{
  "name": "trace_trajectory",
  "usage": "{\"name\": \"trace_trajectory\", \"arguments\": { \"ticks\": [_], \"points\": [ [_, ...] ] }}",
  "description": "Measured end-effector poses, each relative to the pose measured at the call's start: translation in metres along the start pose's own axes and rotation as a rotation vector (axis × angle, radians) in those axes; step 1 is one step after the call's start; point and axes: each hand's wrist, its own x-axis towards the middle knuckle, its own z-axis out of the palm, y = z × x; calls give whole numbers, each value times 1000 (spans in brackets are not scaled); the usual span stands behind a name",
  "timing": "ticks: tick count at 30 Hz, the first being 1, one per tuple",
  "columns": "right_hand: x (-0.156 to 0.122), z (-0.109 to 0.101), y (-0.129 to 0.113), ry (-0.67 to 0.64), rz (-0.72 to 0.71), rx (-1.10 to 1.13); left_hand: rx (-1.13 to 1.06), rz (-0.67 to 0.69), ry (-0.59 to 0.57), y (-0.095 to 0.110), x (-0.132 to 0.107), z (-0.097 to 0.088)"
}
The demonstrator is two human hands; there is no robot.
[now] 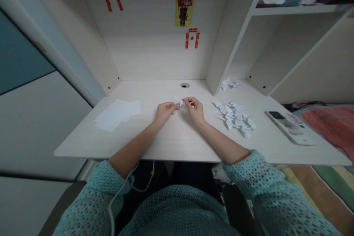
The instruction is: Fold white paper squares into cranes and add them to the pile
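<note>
A small folded piece of white paper (176, 99) is held up between my hands above the middle of the desk. My left hand (166, 110) pinches it from the left, thumb and fingers closed. From the right, my right hand (195, 109) pinches at its edge with thumb and forefinger. The fingertips hide part of the paper, so its exact shape is unclear. Flat white paper sheets (118, 113) lie overlapping to the left of my hands. To the right lies a pile of folded white paper pieces (235, 116).
More folded papers (231, 84) lie behind the upright divider (235, 40). A white phone-like object (289, 127) rests near the desk's right side. A round cable hole (185, 85) is at the back. A white cable (114, 199) hangs by my left arm.
</note>
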Motion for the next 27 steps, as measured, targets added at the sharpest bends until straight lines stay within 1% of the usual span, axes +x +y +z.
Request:
{"name": "trace_trajectory", "arguments": {
  "ticks": [4,8,12,16,20,23,27],
  "points": [
    [1,-2,-1,-60,15,8,-2,8,27,0,-1,0],
    [2,-2,-1,-130,23,-11,-10,24,30,-3,-1,-1],
    [1,-1,1,-97,46,-46,-18,28,30,-5,-1,-1],
    [0,3,5,-35,9,-112,-40,19,54,-5,-1,1],
    [-1,5,7,-15,-3,-110,-61,2,94,-2,-2,2],
    [-1,4,7,-13,-6,-115,-27,-5,82,0,-2,2],
    [0,-1,5,-21,-68,-151,55,0,59,1,-2,1]
  ]
}}
